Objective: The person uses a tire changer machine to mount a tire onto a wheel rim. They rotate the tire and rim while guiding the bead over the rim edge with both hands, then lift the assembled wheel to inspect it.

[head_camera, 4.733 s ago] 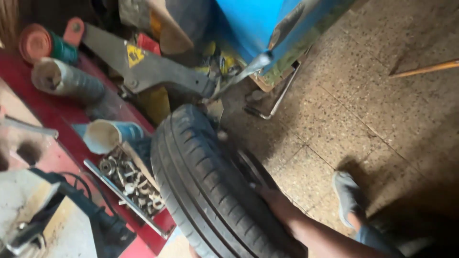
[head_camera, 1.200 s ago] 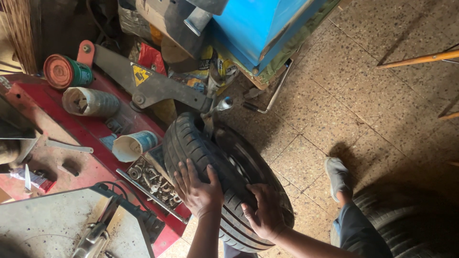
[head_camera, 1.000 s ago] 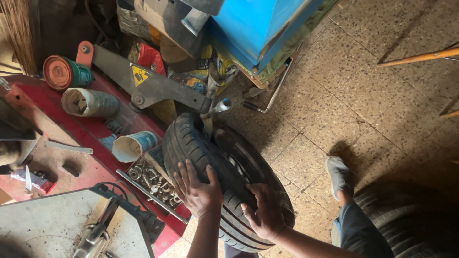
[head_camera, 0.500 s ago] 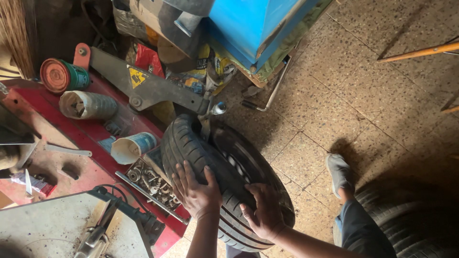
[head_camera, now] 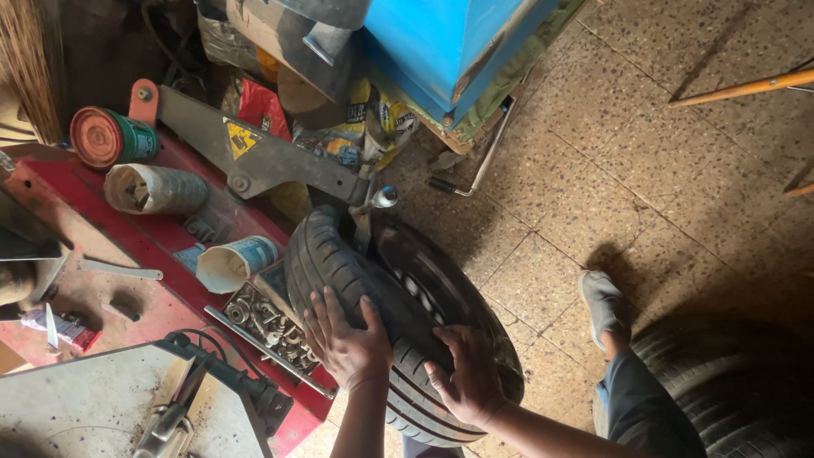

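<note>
**Both palms flat on the upright tyre**

We see the left hand (head_camera: 343, 339) and right hand (head_camera: 466, 377) spread open on the tyre (head_camera: 398, 314) tread (nothing gripped). At nine o'clock of it lies the bolt tray (head_camera: 267, 326); at twelve, the grey arm (head_camera: 263, 157).

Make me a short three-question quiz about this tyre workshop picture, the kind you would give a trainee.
1. True or false: both hands rest flat on the tread of the upright tyre.
2. What lies in the tray just left of the tyre? A) loose metal nuts and bolts B) paint brushes C) folded rags
3. Which hand is nearer to that tray?

Key
1. True: the left hand and the right hand are both spread on the tread, gripping nothing.
2. A.
3. The left hand; the right hand sits further round, toward the tiled floor.
</note>
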